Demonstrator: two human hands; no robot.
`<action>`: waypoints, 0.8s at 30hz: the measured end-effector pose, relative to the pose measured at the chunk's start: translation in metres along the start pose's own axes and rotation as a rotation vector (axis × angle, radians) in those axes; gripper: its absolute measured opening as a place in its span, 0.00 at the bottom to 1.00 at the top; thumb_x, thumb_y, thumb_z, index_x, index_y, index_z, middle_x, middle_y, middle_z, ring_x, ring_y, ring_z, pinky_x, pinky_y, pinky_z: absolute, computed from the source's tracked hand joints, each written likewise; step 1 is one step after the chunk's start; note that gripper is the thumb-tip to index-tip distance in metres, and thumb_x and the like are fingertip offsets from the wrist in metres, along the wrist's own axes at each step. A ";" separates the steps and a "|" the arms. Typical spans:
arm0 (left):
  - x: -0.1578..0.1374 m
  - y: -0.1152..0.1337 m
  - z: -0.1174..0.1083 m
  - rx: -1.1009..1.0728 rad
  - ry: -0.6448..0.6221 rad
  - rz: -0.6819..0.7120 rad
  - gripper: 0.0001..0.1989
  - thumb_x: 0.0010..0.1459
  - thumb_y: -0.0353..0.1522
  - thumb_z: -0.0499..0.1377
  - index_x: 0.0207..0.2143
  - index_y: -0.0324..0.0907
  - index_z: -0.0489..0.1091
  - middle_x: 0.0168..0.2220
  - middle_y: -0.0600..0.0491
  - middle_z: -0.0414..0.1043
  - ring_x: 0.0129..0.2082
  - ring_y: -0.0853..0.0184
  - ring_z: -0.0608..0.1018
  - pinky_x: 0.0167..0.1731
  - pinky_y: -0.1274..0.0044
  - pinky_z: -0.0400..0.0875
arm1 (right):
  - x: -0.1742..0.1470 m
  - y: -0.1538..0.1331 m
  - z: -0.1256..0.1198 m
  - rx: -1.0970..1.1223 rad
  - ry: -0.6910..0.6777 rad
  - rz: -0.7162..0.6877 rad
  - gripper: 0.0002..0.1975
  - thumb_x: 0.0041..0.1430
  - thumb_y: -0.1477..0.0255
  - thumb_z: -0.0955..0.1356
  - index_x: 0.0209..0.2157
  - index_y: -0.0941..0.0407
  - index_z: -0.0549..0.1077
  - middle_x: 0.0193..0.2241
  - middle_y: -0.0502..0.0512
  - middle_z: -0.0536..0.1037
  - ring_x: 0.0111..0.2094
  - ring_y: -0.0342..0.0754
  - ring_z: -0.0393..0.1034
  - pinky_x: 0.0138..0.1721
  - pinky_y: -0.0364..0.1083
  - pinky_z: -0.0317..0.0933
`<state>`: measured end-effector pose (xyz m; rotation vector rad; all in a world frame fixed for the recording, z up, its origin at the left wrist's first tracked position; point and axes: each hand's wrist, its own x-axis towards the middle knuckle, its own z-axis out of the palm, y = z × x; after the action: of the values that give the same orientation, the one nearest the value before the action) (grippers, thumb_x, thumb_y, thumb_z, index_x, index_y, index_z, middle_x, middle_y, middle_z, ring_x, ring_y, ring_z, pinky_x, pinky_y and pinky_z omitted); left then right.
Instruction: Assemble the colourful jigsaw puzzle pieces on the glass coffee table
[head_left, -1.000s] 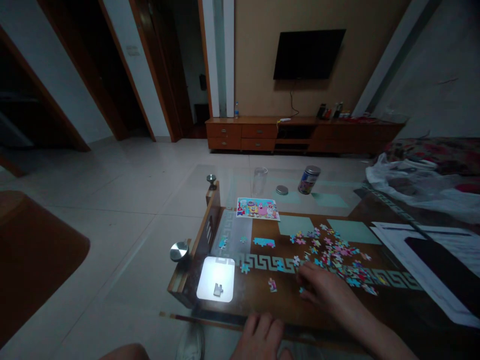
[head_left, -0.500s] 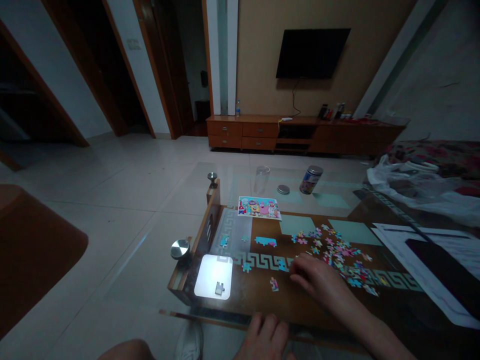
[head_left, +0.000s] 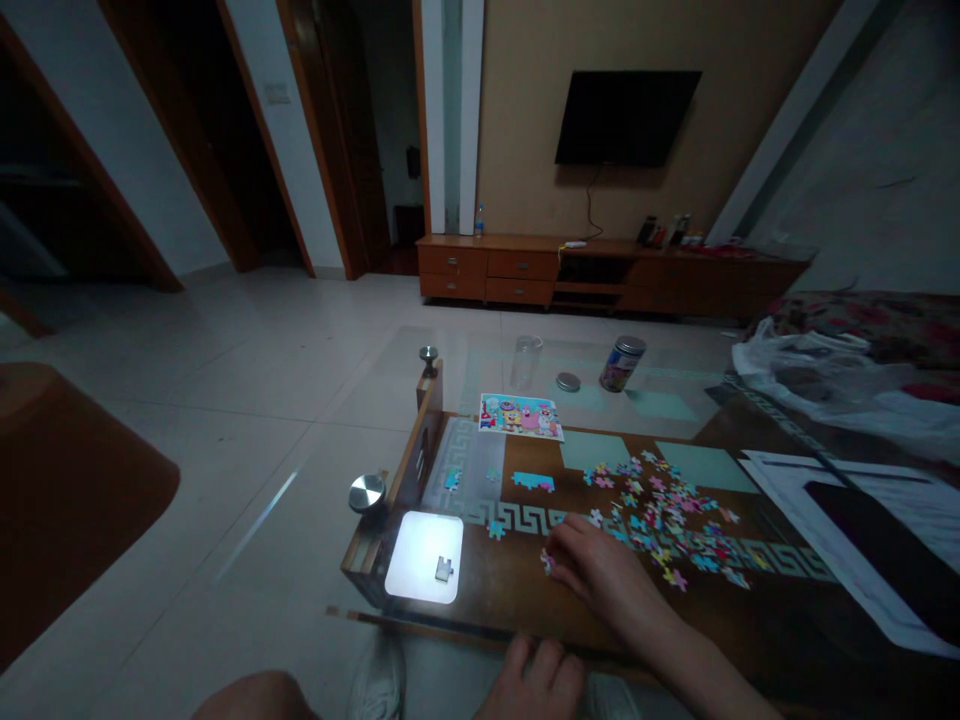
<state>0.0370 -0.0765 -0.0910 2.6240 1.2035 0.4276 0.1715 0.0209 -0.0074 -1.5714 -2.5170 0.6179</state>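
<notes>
My right hand (head_left: 600, 570) is low over the glass table, its fingers pinched at a pink puzzle piece (head_left: 547, 561) that they partly cover. To its right lies a loose heap of colourful puzzle pieces (head_left: 675, 505). A joined blue strip of pieces (head_left: 533, 482) sits just beyond the hand, with single blue pieces (head_left: 496, 530) further left. My left hand (head_left: 536, 680) rests at the near table edge, fingers bent and slightly apart, holding nothing visible. A cartoon picture card (head_left: 520, 416) lies behind the strip. One grey-looking piece (head_left: 444, 570) is on the bright white square (head_left: 411, 560).
Behind the card stand a clear jar (head_left: 526, 362), a metal lid (head_left: 568, 382) and a printed can (head_left: 622, 363). Papers (head_left: 780, 475) and a dark phone-like object (head_left: 870, 540) lie at right, near a plastic bag (head_left: 802, 365). Metal knobs (head_left: 367, 492) rise at left.
My right hand has moved left and nearer me, from beside a blue piece to the pink piece. The blue piece is now hidden. My left hand stays at the edge.
</notes>
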 end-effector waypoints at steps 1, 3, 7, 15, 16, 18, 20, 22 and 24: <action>0.002 0.000 -0.010 0.004 -0.012 -0.011 0.13 0.57 0.36 0.59 0.43 0.40 0.71 0.38 0.50 0.77 0.37 0.60 0.76 0.37 0.70 0.72 | 0.000 0.000 0.000 -0.008 -0.001 0.007 0.06 0.54 0.80 0.66 0.34 0.58 0.73 0.36 0.56 0.74 0.37 0.51 0.70 0.36 0.46 0.61; 0.005 -0.002 -0.041 0.009 -0.062 -0.072 0.07 0.56 0.33 0.59 0.37 0.41 0.72 0.35 0.51 0.76 0.35 0.61 0.75 0.35 0.70 0.70 | -0.001 0.000 0.000 -0.013 -0.001 0.013 0.05 0.54 0.80 0.67 0.34 0.58 0.72 0.36 0.56 0.74 0.36 0.51 0.70 0.36 0.46 0.60; 0.007 -0.030 -0.119 0.035 -0.164 -0.203 0.09 0.52 0.24 0.57 0.36 0.42 0.71 0.42 0.49 0.72 0.42 0.59 0.72 0.38 0.70 0.66 | -0.002 0.008 -0.002 0.051 0.016 0.004 0.04 0.55 0.78 0.67 0.32 0.57 0.72 0.34 0.55 0.75 0.36 0.50 0.70 0.37 0.46 0.60; -0.009 -0.099 -0.151 0.066 -0.330 -0.454 0.15 0.44 0.23 0.56 0.37 0.40 0.70 0.42 0.46 0.70 0.42 0.56 0.71 0.39 0.67 0.65 | 0.002 0.039 -0.017 0.072 0.150 0.039 0.05 0.57 0.76 0.64 0.32 0.57 0.72 0.33 0.56 0.75 0.35 0.50 0.69 0.37 0.47 0.60; -0.009 -0.100 -0.147 0.058 -0.340 -0.455 0.16 0.43 0.24 0.56 0.38 0.40 0.70 0.42 0.46 0.70 0.42 0.56 0.71 0.39 0.67 0.65 | 0.002 0.041 -0.019 0.081 0.162 0.037 0.05 0.57 0.76 0.64 0.31 0.57 0.72 0.33 0.56 0.75 0.35 0.50 0.69 0.37 0.47 0.60; -0.009 -0.100 -0.141 0.050 -0.348 -0.465 0.17 0.43 0.24 0.56 0.39 0.40 0.70 0.44 0.46 0.69 0.42 0.55 0.71 0.40 0.67 0.66 | 0.003 0.043 -0.021 0.093 0.180 0.041 0.05 0.57 0.76 0.64 0.31 0.57 0.72 0.32 0.55 0.75 0.35 0.49 0.69 0.37 0.47 0.60; -0.007 -0.099 -0.138 0.052 -0.346 -0.485 0.16 0.45 0.25 0.56 0.40 0.39 0.70 0.45 0.44 0.69 0.44 0.54 0.72 0.41 0.65 0.66 | 0.002 0.043 -0.023 0.096 0.186 0.053 0.05 0.57 0.76 0.65 0.30 0.57 0.72 0.32 0.55 0.75 0.34 0.49 0.69 0.37 0.47 0.60; -0.005 -0.098 -0.137 0.054 -0.341 -0.500 0.16 0.48 0.25 0.54 0.41 0.39 0.70 0.45 0.43 0.70 0.45 0.53 0.72 0.43 0.65 0.66 | 0.000 0.040 -0.024 0.091 0.182 0.057 0.05 0.57 0.77 0.65 0.30 0.57 0.73 0.32 0.55 0.75 0.34 0.49 0.69 0.37 0.47 0.60; -0.003 -0.097 -0.138 0.053 -0.335 -0.508 0.15 0.50 0.25 0.53 0.41 0.38 0.70 0.45 0.43 0.70 0.45 0.53 0.72 0.43 0.65 0.66 | -0.002 0.036 -0.023 0.083 0.167 0.050 0.05 0.56 0.77 0.65 0.31 0.57 0.73 0.32 0.55 0.75 0.34 0.49 0.69 0.37 0.46 0.60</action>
<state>-0.0817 -0.0056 0.0064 2.1857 1.6883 -0.1328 0.2094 0.0395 -0.0007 -1.5908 -2.3086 0.5634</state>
